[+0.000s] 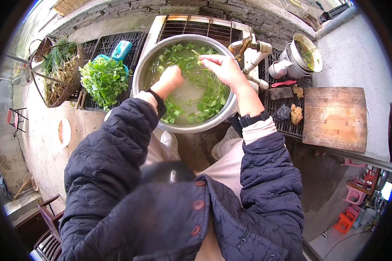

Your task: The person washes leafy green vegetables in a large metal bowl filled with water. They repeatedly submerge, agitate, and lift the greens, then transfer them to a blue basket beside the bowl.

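A large metal basin (138,73) of cloudy water stands before me, with leafy green herb sprigs (212,104) that look like coriander floating around its sides. Over the basin's far right part, my right hand (222,69) pinches a pale green herb stem (196,53) between thumb and fingers. My left hand (170,80) is curled at the water on the left side of the basin. Its fingertips are hidden, so what it holds does not show. To the left, a heap of the same kind of greens (104,81) rests in a blue plastic basket (125,69).
Water pipes with a tap (248,45) reach in at the basin's right rim. Farther right are stacked buckets (308,53), a pink-handled tool (283,83), a scouring pad (283,112) and a wooden board (334,119). A wicker basket (60,88) holds long green onions at left.
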`<act>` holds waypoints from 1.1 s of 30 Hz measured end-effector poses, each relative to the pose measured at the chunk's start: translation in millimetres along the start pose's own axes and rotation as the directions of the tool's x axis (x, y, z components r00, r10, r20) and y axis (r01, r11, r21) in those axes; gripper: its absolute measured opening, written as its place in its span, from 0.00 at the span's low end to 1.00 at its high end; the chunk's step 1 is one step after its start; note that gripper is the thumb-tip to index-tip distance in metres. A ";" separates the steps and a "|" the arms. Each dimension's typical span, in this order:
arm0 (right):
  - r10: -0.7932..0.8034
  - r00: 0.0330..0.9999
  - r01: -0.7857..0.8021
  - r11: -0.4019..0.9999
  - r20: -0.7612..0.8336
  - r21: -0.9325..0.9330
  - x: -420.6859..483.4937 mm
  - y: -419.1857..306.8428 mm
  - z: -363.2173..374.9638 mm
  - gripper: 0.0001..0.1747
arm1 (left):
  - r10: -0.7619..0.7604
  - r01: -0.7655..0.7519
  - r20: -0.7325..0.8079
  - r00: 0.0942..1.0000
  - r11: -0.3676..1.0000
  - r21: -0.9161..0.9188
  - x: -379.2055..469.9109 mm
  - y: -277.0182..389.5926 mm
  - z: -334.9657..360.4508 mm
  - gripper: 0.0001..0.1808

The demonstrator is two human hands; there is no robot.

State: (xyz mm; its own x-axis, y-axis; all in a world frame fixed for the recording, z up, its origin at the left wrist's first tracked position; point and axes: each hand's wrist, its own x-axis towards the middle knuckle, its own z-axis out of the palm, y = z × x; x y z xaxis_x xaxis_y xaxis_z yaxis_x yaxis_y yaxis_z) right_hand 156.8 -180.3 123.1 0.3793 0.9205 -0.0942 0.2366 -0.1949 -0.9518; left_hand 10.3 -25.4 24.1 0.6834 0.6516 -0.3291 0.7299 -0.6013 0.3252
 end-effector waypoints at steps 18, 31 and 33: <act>0.181 0.969 0.000 0.678 0.167 -0.735 9.0 60.9 49.3 0.27 | -0.026 0.313 0.384 0.923 0.632 -0.709 -18.4 -27.5 -2.0 0.19; 0.308 0.909 0.054 0.581 0.281 -0.812 4.4 49.3 15.3 0.15 | 0.254 -0.244 0.061 0.965 0.961 -0.132 -13.2 -25.6 -6.3 0.11; 0.393 0.751 0.095 0.732 0.531 -0.675 0.7 46.5 23.7 0.14 | 0.311 -0.369 0.343 0.886 0.922 0.115 -20.2 -18.8 1.3 0.13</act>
State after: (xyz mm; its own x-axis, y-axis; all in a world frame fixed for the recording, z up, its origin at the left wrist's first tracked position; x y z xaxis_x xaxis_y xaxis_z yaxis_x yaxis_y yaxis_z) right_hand 146.8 -180.6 71.8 -0.0975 0.7942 -0.5998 0.8128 -0.2842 -0.5084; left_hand -17.2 -27.8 23.5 0.8377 0.2312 -0.4948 0.4229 -0.8479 0.3197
